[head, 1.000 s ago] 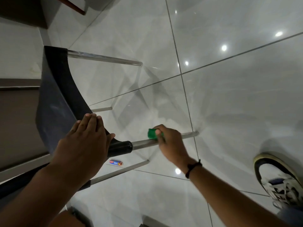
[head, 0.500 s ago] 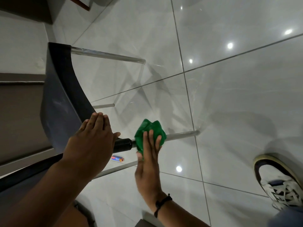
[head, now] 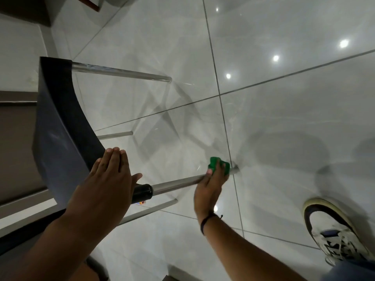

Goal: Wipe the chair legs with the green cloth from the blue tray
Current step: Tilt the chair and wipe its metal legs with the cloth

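Observation:
A dark chair (head: pixel 58 126) stands tilted, its seat edge at the left and its metal legs pointing right. My left hand (head: pixel 107 179) lies flat on the seat's corner, fingers together, just above the black socket of the nearest leg. My right hand (head: pixel 211 183) presses the green cloth (head: pixel 218 163) around that metal leg (head: pixel 176 183), close to its foot on the floor. Part of the cloth is hidden under my fingers. Another leg (head: pixel 121 73) runs across higher up, and two shorter stretches of leg show near the middle and below.
Glossy grey floor tiles (head: pixel 284 128) with dark joints and ceiling-light reflections fill the view. My white and dark shoe (head: pixel 332 234) rests at the lower right. A small coloured object (head: pixel 141 203) lies on the floor under the seat. A brown panel runs along the left edge.
My right hand has slid the green cloth along the leg from near the black socket out to the foot end. The left hand stays on the seat corner.

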### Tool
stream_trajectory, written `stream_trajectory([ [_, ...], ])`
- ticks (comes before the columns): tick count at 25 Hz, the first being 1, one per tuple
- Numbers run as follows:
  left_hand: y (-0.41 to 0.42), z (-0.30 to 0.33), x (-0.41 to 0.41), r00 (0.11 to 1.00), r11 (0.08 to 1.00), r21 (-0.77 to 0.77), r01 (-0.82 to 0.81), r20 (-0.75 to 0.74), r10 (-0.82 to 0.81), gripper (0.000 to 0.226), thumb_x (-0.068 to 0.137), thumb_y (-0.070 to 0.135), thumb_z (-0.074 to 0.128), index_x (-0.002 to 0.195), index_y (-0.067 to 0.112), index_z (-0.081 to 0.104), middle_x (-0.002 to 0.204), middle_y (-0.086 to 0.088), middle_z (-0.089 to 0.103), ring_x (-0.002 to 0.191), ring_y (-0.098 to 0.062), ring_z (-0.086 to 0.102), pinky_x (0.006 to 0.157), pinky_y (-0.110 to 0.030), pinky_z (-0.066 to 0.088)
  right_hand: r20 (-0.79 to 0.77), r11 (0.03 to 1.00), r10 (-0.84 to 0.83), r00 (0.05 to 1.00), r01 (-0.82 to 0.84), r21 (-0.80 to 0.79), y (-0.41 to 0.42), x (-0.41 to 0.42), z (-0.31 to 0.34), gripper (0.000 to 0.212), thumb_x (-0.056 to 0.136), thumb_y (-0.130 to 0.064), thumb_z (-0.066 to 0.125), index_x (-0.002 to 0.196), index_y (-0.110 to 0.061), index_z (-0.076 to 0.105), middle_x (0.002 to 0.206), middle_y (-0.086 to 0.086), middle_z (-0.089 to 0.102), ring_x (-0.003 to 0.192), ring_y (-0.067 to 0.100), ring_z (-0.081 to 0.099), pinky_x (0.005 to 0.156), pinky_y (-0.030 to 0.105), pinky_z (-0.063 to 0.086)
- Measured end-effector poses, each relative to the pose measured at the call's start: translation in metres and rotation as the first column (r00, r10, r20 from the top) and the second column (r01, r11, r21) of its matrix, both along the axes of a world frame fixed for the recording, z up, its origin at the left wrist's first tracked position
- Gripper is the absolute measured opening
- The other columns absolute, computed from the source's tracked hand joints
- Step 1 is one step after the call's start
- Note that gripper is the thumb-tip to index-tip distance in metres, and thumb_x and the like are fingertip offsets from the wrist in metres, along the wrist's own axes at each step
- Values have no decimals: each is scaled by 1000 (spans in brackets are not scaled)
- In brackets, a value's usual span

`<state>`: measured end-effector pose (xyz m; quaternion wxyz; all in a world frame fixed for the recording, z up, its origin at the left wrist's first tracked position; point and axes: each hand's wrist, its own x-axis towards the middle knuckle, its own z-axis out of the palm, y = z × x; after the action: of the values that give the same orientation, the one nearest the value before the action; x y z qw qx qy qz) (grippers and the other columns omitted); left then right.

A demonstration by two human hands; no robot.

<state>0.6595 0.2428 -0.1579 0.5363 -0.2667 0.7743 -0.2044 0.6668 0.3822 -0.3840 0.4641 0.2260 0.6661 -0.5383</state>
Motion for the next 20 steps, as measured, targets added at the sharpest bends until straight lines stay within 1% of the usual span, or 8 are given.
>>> stream_trajectory([
  [2, 1, -1, 0, 1000, 1000, -19, 11, -22, -11, 75, 100, 47, 27, 137, -13, 49, 140, -36, 58, 133, -48, 56, 107, -51, 39, 74, 996, -74, 995, 69, 63, 2, -13, -8, 43, 115, -1, 39, 155, -1, 54, 170, 21, 42, 164, 40, 36, 131, 54, 39],
  [4, 2, -2, 0, 1000, 1000, 1, -11, -28, 11, 76, 100, 48, 26, 138, -13, 49, 142, -36, 57, 135, -48, 54, 108, -52, 40, 93, 993, -111, 989, 108, 39, -4, -5, 38, 47, 116, -4, 39, 162, -6, 46, 178, 10, 35, 171, 30, 23, 137, 40, 30],
  [7, 2, 2, 0, 997, 998, -2, -67, -29, 67, 77, 100, 48, 23, 139, -13, 48, 144, -35, 55, 138, -48, 52, 108, -55, 45, -94, 955, -56, 994, 26, -296, -10, 29, 150, 50, 117, -28, 42, 168, -24, 41, 183, -7, 23, 173, 12, 5, 134, 16, 22],
  [9, 5, 4, -2, 995, 995, -12, -95, -17, 95, 77, 100, 48, 22, 137, -14, 50, 141, -37, 56, 136, -49, 53, 105, -57, 49, -222, 900, 59, 973, -148, -411, -6, 30, 159, 46, 116, -40, 42, 162, -33, 48, 178, -10, 36, 173, 18, 12, 133, 17, 28],
  [12, 3, 7, -7, 993, 996, 8, -93, -77, 93, 91, 101, 55, 3, 141, -15, 46, 147, -37, 50, 141, -50, 47, 112, -57, 43, -474, 810, 425, 771, -558, -182, 1, -13, 92, 32, 112, -36, 47, 133, -30, 70, 139, -10, 69, 146, 20, 56, 103, 41, 62],
  [15, 1, 12, -16, 988, 995, -13, -104, -112, 102, 92, 98, 59, -3, 152, -8, 30, 162, -30, 33, 154, -41, 28, 124, -49, 27, -244, 699, 703, 668, -712, 65, 1, -46, 15, 33, 112, -34, 46, 121, -23, 76, 117, 0, 76, 125, 26, 64, 91, 46, 61],
  [18, 0, 21, -36, 969, 993, -10, -122, -219, 116, 83, 98, 55, 6, 157, -3, 21, 167, -24, 26, 159, -35, 19, 128, -45, 20, -102, 791, 604, 791, -610, -51, 2, -60, 12, 30, 114, -17, 50, 124, -6, 76, 119, 13, 76, 124, 37, 67, 103, 47, 58],
  [20, -1, 30, -56, 928, 986, -19, -164, -342, 148, 79, 101, 55, 8, 159, 3, 17, 169, -19, 23, 160, -30, 15, 127, -40, 11, -141, 812, 516, 845, -535, -231, 0, -60, 67, 28, 114, -17, 50, 127, -12, 75, 124, 5, 73, 124, 30, 69, 105, 36, 58],
])
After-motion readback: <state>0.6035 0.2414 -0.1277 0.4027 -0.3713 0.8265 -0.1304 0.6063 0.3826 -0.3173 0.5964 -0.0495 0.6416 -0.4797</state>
